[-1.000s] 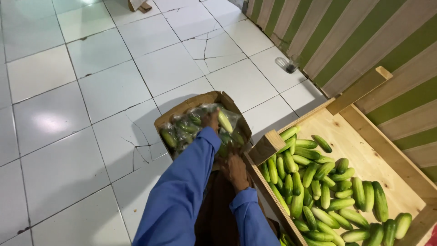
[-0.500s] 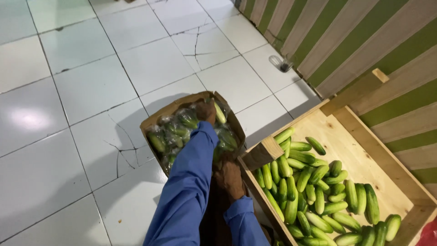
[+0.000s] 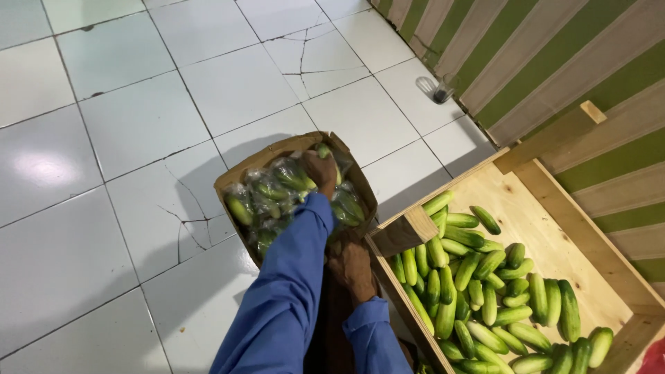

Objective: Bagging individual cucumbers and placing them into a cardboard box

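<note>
Left hand (image 3: 320,172) in cardboard box (image 3: 239,176), fingers on bagged cucumbers (image 3: 277,190), right hand (image 3: 352,266) gripping box edge — wooden crate (image 3: 554,228) just beside box.

Both arms in long blue sleeves w/ loose cuffs, hands (image 3: 351,266) bare, no gloves.

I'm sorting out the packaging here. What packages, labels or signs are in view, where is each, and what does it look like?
Cardboard box: on the tiled floor left of the crate, brown, open-topped, holding cucumbers.
Clear plastic bag: inside the box, crinkled, transparent, around the green cucumbers; the left hand rests in it.
Wooden crate: at right by the striped wall, pale, open, with loose cucumbers; the right hand is beside its corner.
No labels, signs or screens show.
</note>
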